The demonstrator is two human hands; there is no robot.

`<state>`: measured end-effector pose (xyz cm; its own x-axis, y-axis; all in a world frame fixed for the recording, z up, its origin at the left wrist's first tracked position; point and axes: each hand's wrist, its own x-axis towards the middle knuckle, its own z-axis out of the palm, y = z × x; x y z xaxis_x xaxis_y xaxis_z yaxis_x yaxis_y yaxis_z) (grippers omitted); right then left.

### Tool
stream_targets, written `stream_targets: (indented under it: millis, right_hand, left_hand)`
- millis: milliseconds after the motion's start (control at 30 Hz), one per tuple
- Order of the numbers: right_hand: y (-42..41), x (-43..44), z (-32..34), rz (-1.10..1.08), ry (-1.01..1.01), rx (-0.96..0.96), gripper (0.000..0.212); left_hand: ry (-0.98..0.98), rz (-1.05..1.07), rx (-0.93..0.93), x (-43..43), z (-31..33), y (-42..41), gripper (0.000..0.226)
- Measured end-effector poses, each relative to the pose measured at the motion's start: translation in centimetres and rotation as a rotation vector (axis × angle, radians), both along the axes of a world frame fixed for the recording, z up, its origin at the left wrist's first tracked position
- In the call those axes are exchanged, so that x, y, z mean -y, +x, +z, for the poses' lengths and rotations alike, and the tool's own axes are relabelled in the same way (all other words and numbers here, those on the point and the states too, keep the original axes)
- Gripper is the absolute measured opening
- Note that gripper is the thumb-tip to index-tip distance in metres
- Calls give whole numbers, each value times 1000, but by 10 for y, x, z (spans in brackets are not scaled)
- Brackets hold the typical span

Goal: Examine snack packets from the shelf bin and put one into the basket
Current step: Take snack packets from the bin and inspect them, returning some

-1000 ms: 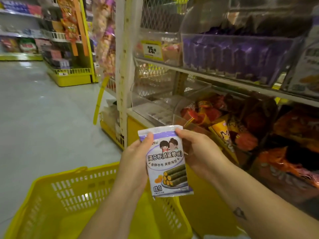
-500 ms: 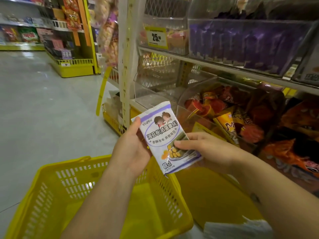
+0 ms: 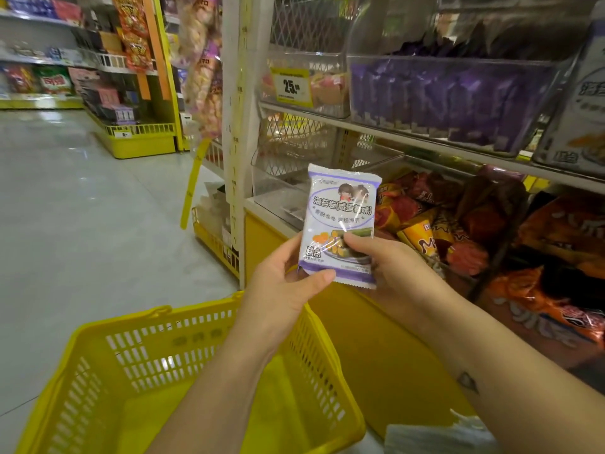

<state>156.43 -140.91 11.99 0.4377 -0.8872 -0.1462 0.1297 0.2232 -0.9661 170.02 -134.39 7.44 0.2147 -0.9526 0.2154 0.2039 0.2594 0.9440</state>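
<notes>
A white and purple snack packet [image 3: 342, 211] stands upright in front of me, printed side toward the camera. My left hand [image 3: 284, 286] pinches its lower left corner with the thumb across the bottom edge. My right hand [image 3: 389, 267] grips its lower right side, thumb on the front. A yellow plastic basket [image 3: 137, 365] hangs below my left forearm, and nothing shows inside it. The clear shelf bin [image 3: 458, 96] of purple packets sits on the upper shelf to the right.
A lower clear bin [image 3: 435, 224] holds red, orange and brown snack packs. A yellow price tag [image 3: 289, 86] hangs on the upper shelf edge. The yellow shelf base [image 3: 370, 348] is right of the basket. Grey aisle floor [image 3: 82, 208] opens to the left, with more shelving beyond.
The packet has swung from tilted to upright and risen a little. Both hands have shifted down to grip its bottom corners.
</notes>
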Motion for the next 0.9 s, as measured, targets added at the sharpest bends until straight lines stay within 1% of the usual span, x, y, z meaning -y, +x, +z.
stream_targets:
  millis: [67, 167, 300, 367, 500, 600, 667, 700, 767, 800, 833, 900]
  right_hand:
    - [-1, 0, 1, 4, 49, 34, 25]
    - [-3, -1, 2, 38, 101, 86, 24]
    - [-8, 0, 3, 93, 105, 124, 21]
    - [-9, 2, 5, 106, 112, 139, 22]
    - [-9, 4, 4, 80, 121, 123, 24]
    - [-9, 4, 0, 82, 70, 105, 18]
    - [-7, 6, -3, 26, -5, 49, 16]
    - [-7, 7, -4, -32, -88, -26, 17]
    - [-6, 4, -5, -127, -334, -201, 19]
    - [-5, 1, -4, -132, -452, -251, 21]
    - [-3, -2, -4, -102, -543, -277, 22]
    - [0, -10, -4, 24, -609, -290, 22]
  left_hand:
    - [-38, 19, -39, 1, 1, -3, 51]
    - [-51, 31, -119, 2, 1, -3, 50]
    - [-50, 20, -206, 3, 1, -1, 46]
    - [-58, 19, -242, 2, 1, -1, 39]
    - [-32, 86, -303, 2, 2, 4, 6]
    - [8, 85, -287, 2, 4, 9, 12]
    - [24, 143, -188, 2, 5, 8, 20]
    - [21, 193, -103, 2, 5, 7, 24]
    - [1, 237, 74, 2, 4, 4, 26]
    - [-10, 208, 132, 2, 3, 1, 25]
    - [-14, 152, 152, 2, 3, -3, 22]
    - [9, 33, 118, 4, 1, -8, 24]
